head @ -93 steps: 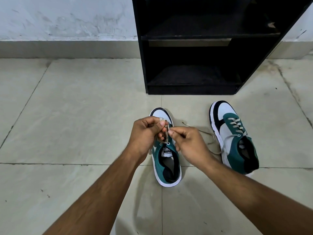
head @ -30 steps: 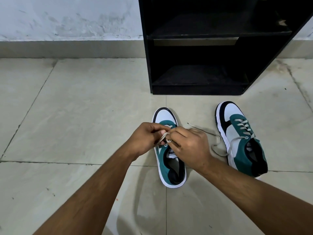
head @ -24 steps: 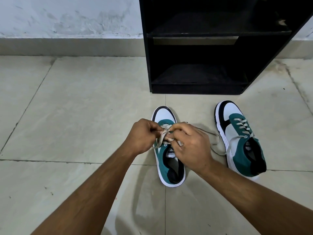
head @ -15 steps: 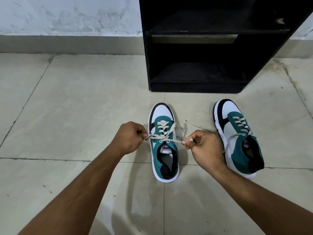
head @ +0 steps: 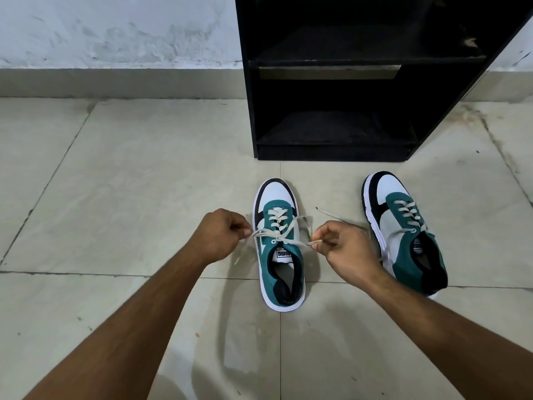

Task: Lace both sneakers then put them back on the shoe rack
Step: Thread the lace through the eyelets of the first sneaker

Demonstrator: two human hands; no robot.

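Two teal, white and black sneakers stand on the tiled floor with toes toward the rack. The left sneaker (head: 279, 249) lies between my hands, its cream lace (head: 277, 223) threaded through the eyelets and crossed near the top. My left hand (head: 220, 235) pinches one lace end to the sneaker's left. My right hand (head: 341, 249) pinches the other end to its right, and the lace runs taut between them. The right sneaker (head: 403, 229) sits apart at the right, laced, with loose ends trailing on the floor.
A black shoe rack (head: 340, 82) stands against the wall just beyond the sneakers, its shelves dark and its lower shelf at floor level. Pale floor tiles (head: 129, 183) spread to the left and toward me.
My hands were bunched together over the left sneaker's tongue. They have drawn apart to either side, pulling the lace ends outward and tight. The right sneaker has not moved.
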